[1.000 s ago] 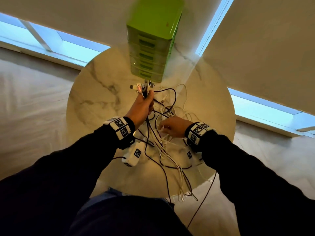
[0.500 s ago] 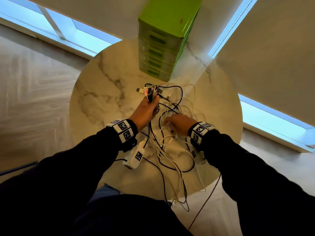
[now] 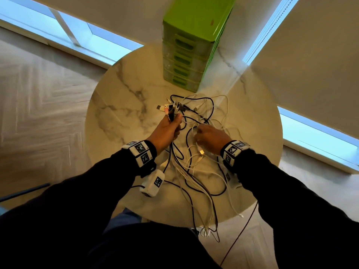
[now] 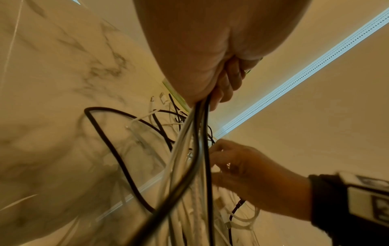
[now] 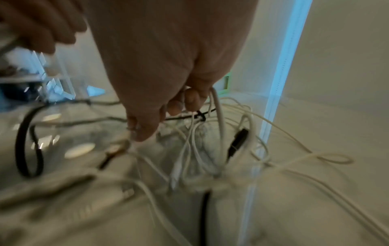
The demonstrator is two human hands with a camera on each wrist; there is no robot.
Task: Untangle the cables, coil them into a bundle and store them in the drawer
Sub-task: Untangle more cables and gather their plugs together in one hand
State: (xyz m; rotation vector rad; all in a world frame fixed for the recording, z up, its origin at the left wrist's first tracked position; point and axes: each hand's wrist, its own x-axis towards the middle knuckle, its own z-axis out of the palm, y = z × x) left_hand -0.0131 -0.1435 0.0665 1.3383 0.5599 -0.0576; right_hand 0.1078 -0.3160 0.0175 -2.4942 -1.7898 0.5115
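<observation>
Two hands sorting a tangle of black and white cables on a round marble table, below a green drawer unit.

From my remote seat, going left to right: the left hand (image 3: 165, 131) is clenched round a gathered bunch of cables (image 3: 192, 167), its plug ends (image 3: 171, 108) fanned above the fist, as it was a second ago. The right hand (image 3: 210, 137) has since moved into the loose loops beside it, and its fingers (image 5: 190, 99) now hook white strands; the wrist view is blurred, so I think it grips them. The tangle lies mid-table, its tails over the near edge of the marble table (image 3: 120, 105). The drawer unit (image 3: 191, 45) behind is closed. I judge untangling unfinished, coiling not yet begun.
</observation>
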